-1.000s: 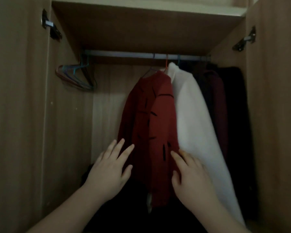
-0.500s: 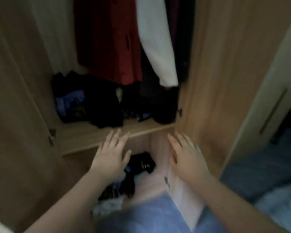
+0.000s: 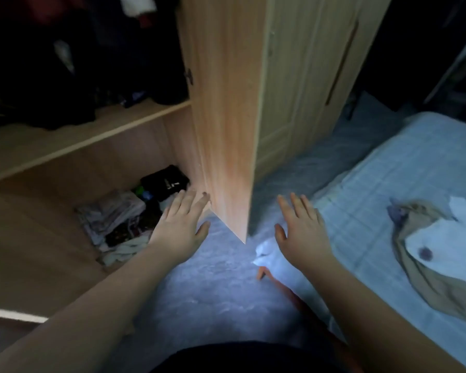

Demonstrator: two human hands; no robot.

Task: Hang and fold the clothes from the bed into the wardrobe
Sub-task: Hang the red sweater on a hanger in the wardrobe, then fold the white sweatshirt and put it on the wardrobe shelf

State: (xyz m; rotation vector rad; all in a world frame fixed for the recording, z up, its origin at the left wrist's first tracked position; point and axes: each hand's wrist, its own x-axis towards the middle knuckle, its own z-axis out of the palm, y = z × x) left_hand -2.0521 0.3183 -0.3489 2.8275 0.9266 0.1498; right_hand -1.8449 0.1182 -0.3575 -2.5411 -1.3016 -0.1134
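The wardrobe (image 3: 135,146) stands left, its open door (image 3: 226,117) between it and the bed (image 3: 388,184) right

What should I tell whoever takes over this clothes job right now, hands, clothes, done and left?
Left hand: open, holding nothing, by the lower edge of the open wardrobe door.
Right hand: open, empty, over the floor beside the bed.
Beige and white garment: lying crumpled on the bed.
Done: some clothes already sit in the wardrobe's lower compartment.
Left: pick up the garment, then hang or fold it into the wardrobe.
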